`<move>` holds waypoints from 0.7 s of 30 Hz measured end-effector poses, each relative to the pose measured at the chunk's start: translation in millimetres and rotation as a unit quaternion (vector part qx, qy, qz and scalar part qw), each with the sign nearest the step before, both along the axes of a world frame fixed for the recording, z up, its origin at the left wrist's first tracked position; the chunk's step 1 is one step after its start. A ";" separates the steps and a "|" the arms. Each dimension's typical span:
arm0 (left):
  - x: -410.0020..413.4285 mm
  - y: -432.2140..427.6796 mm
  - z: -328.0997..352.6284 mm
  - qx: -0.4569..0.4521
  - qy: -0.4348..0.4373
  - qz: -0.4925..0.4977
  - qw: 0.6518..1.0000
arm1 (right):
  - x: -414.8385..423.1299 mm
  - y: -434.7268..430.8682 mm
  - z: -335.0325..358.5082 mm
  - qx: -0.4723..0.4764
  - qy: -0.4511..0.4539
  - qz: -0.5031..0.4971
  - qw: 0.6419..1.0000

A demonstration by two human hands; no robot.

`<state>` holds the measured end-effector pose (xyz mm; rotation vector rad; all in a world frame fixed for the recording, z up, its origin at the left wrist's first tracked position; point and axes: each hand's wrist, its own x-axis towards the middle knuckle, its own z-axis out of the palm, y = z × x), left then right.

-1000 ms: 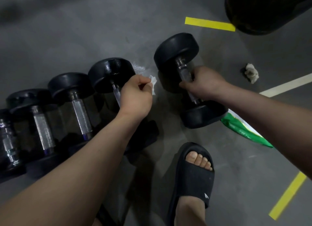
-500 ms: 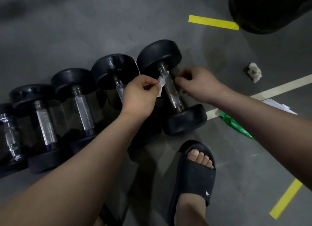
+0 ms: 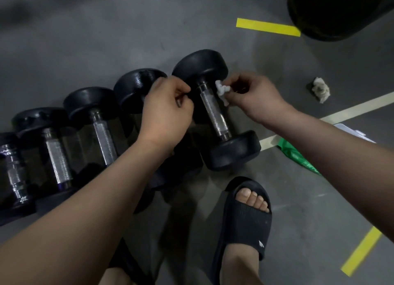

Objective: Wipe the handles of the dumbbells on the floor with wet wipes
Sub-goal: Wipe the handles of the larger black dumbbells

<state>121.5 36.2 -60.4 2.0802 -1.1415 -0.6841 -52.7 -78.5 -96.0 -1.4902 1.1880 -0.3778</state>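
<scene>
Several black dumbbells with knurled metal handles lie in a row on the grey floor. The rightmost dumbbell (image 3: 215, 112) lies between my hands. My right hand (image 3: 253, 97) pinches a crumpled white wet wipe (image 3: 221, 90) against the upper right side of its handle. My left hand (image 3: 168, 107) sits just left of that handle with fingers curled, and I see nothing in it. It covers the handle of the neighbouring dumbbell (image 3: 138, 86). Further left lie two more dumbbells (image 3: 104, 139) (image 3: 57, 159).
A used crumpled wipe (image 3: 319, 89) lies on the floor to the right. A green wipes pack (image 3: 298, 156) sits under my right forearm. My foot in a black sandal (image 3: 249, 216) stands near the dumbbell's near head. A large black object (image 3: 341, 9) fills the top right corner.
The rightmost dumbbell was rolled left against the row. The wipe passed from my left hand to my right hand, which now holds it at the handle.
</scene>
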 end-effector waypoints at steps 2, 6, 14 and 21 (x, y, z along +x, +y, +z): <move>9.2 -5.8 -0.8 -0.019 -0.118 -0.044 0.992 | 4.1 1.8 -4.0 -0.057 0.023 0.034 0.998; 22.8 -18.5 -10.1 0.080 -0.284 -0.127 0.947 | 16.1 7.7 -12.2 -0.126 0.036 0.063 0.989; 38.4 -28.0 -22.3 0.073 -0.315 -0.133 0.937 | 3.6 11.6 -11.4 -0.166 0.067 0.165 0.970; 43.0 -27.0 -24.6 0.068 -0.303 -0.135 0.941 | 31.2 0.6 -18.7 -0.197 0.053 0.086 0.975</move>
